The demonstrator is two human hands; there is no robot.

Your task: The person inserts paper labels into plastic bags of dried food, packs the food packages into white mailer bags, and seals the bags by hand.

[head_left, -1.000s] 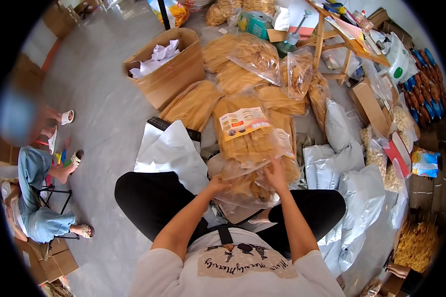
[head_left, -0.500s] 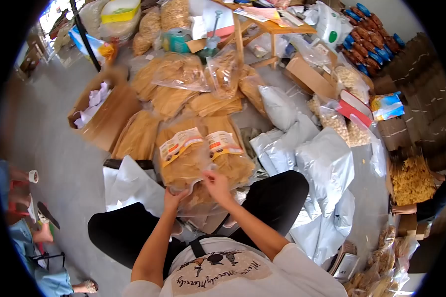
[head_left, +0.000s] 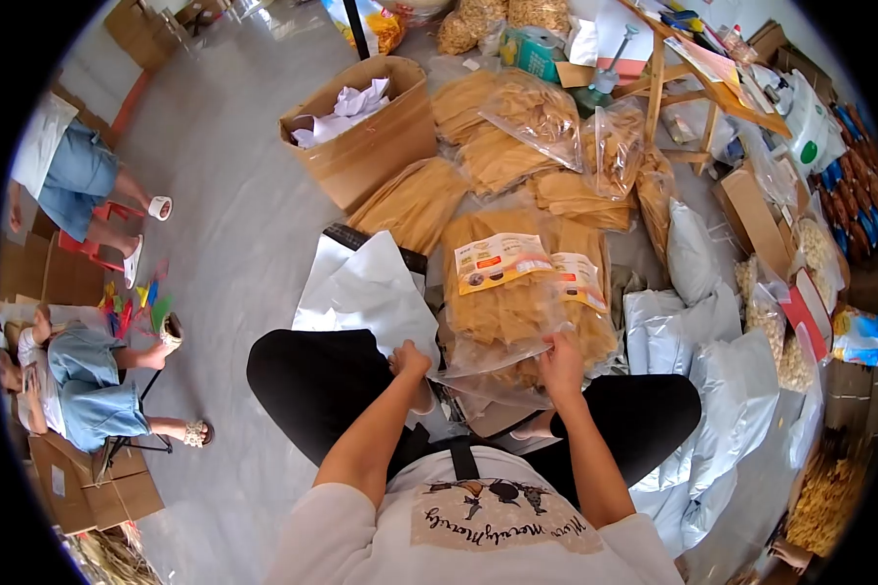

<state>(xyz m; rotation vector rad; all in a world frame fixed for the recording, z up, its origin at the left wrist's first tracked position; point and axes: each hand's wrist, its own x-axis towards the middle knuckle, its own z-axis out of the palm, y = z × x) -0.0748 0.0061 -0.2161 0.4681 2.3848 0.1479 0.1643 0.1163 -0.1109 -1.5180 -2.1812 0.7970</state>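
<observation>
A clear plastic bag of flat, tan dried food sheets (head_left: 493,322) lies in front of me, with a printed white-and-orange label near its top. Its open-looking lower edge stretches between my hands. My left hand (head_left: 410,362) is closed at the bag's left corner, over my left knee. On the right side of that edge, my right hand (head_left: 560,366) pinches the film. Beside it lies a second labelled bag (head_left: 587,292), partly covered by the first. A silver-white mailer bag (head_left: 366,292) lies just beyond my left hand.
A cardboard box (head_left: 371,146) with crumpled paper stands ahead left. More tan bags (head_left: 527,112) lie beyond. Filled silver mailers (head_left: 732,390) are piled at my right, near a wooden table (head_left: 722,93). Two people sit at left; one's leg (head_left: 146,353) shows. Another person's hand (head_left: 790,554) is at lower right.
My view has swung left. My hands have moved apart: the left now sits at the bag's left corner, the right at the right side of its lower edge.
</observation>
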